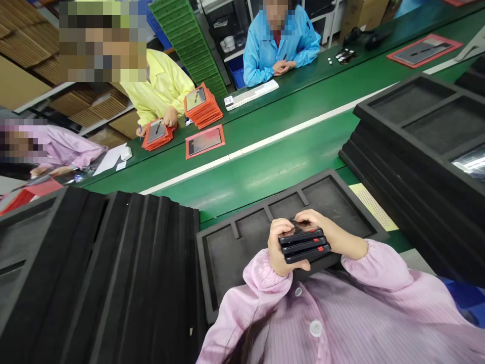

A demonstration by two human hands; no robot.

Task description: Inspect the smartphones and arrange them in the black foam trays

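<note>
Both my hands hold a small stack of three flat black devices (304,244) with red marks on their edges, close to my chest. My left hand (278,248) wraps the stack's left end, fingers curled over the top. My right hand (329,232) grips the right end, fingers closed round it. The stack hovers over a black foam tray (242,242) with several shallow compartments that lies in front of me on the green bench.
Tall stacks of black foam trays stand at my left (94,273) and right (420,151). A green conveyor (273,151) runs across. Beyond it three other people sit with red trays (204,141) and a red tray pile (202,106).
</note>
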